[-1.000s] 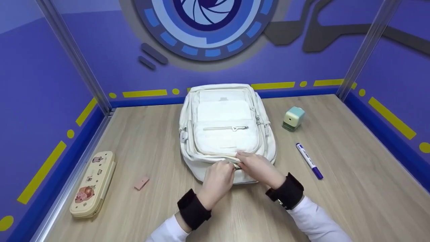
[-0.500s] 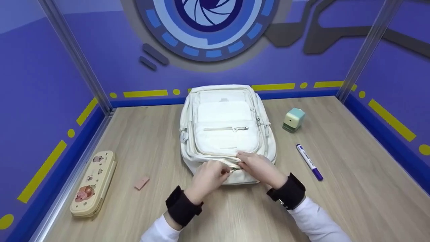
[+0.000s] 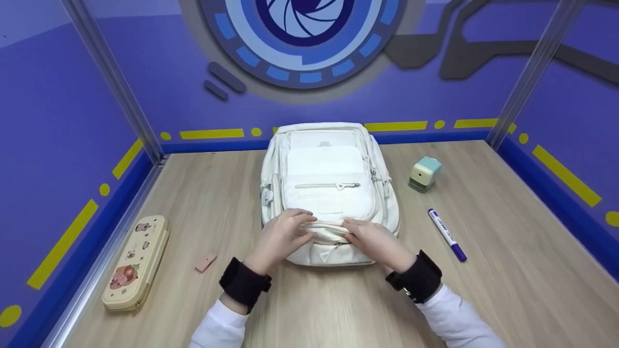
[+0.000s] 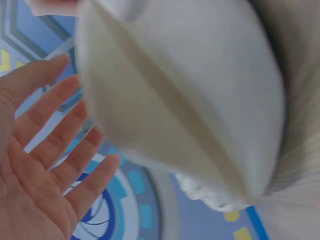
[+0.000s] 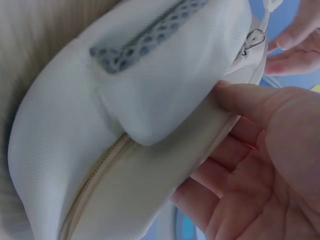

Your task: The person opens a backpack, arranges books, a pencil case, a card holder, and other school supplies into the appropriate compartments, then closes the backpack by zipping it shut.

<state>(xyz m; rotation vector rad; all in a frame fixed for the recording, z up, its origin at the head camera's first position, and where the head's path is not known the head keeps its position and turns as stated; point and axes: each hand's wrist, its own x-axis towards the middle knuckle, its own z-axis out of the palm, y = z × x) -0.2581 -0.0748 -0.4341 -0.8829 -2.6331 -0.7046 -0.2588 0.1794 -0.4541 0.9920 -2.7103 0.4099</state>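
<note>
A white backpack (image 3: 323,162) lies on the table, its lower front toward me. My right hand (image 3: 375,241) pinches the fabric by the lower front zipper; in the right wrist view my thumb lies on one side of the bag's edge and my fingers on the other. A zipper pull with a triangular tab (image 3: 331,253) hangs between my hands. At the left of that same edge is my left hand (image 3: 285,237), its fingers spread and loosely extended. In the left wrist view these fingers stand beside the pale fabric; whether they touch it I cannot tell.
A cream pencil case (image 3: 135,263) with printed pictures lies at the far left, and a small pink eraser-like block (image 3: 205,262) sits nearer the bag. To the right are a green-and-cream pencil sharpener (image 3: 425,174) and a purple-capped marker (image 3: 447,235). Blue walls enclose the table.
My left hand has let go of the zipper pull and moved left and up along the bag's front edge, its fingers opening. My right hand keeps its grip in nearly the same place.
</note>
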